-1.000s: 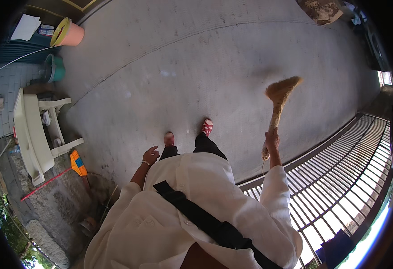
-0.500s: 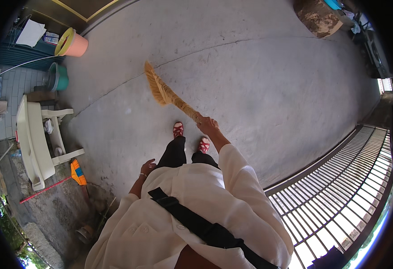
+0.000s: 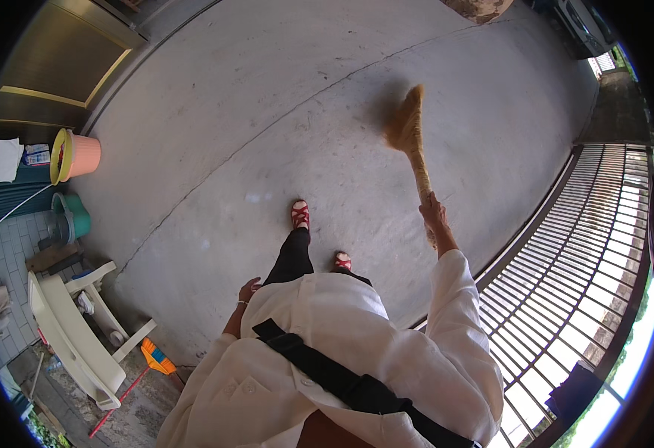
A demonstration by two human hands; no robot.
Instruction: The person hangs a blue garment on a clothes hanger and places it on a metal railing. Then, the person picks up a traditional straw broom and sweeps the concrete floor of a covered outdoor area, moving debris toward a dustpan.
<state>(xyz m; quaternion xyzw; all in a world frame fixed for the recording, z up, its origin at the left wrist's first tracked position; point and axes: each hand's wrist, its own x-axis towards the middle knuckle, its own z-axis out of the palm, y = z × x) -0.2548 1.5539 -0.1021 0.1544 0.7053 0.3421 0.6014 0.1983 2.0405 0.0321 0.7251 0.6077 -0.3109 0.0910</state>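
A straw broom [image 3: 411, 131] with a bound handle reaches out ahead of me to the right. My right hand [image 3: 434, 213] is wrapped round its handle, whose end shows below the fist. The bristle head is just over or on the grey concrete floor [image 3: 267, 97], with a dark shadow beside it; I cannot tell whether it touches. Down at my side hangs my left hand [image 3: 249, 290], partly hidden by my white shirt, its fingers loosely apart and holding nothing. A bracelet circles that wrist.
A barred metal gate [image 3: 566, 261] runs along the right. At left stand a pink bucket [image 3: 84, 154], a green bucket [image 3: 79, 216], a pale plastic piece of furniture [image 3: 81, 336] and an orange brush with a red handle [image 3: 158, 357]. A crack crosses the floor.
My right hand has swung the broom from left of centre to the right. The view has turned right, and my left hand still hangs at my side.
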